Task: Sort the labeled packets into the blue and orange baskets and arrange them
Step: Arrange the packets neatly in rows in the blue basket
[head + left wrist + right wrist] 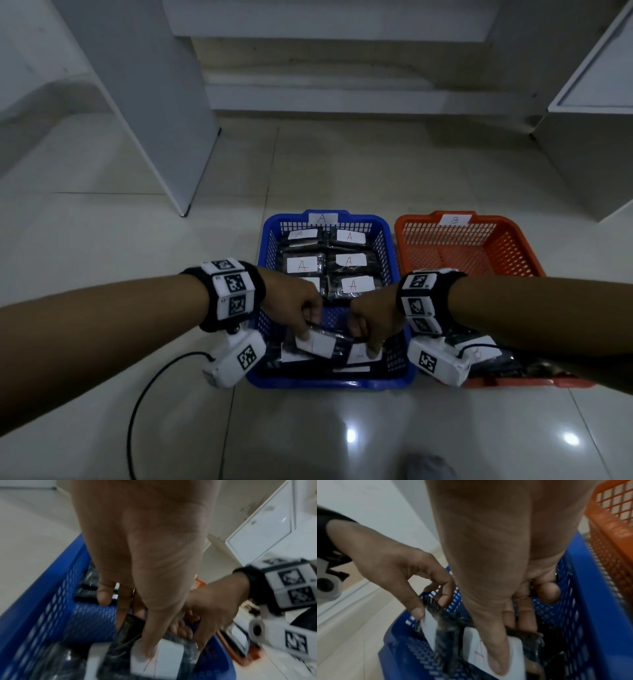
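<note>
The blue basket [329,383], tagged A, holds several dark packets [305,264] with white A labels in neat rows at its far end. Both hands reach into its near end. My left hand [305,334] pinches a dark packet [317,344] by its upper edge, thumb on the white label [164,654]. My right hand [369,346] pinches a second labeled packet [359,354] beside it, thumb pressed on that label [513,655]. More packets lie loose under them. The orange basket [513,228], tagged B, stands to the right with packets [479,346] at its near end, partly hidden by my right arm.
The baskets sit side by side on a glossy tiled floor. A black cable [137,407] loops on the floor at the left. White cabinet panels [154,137] rise at the left and right [589,154]. A grey shape [424,466] shows at the bottom edge.
</note>
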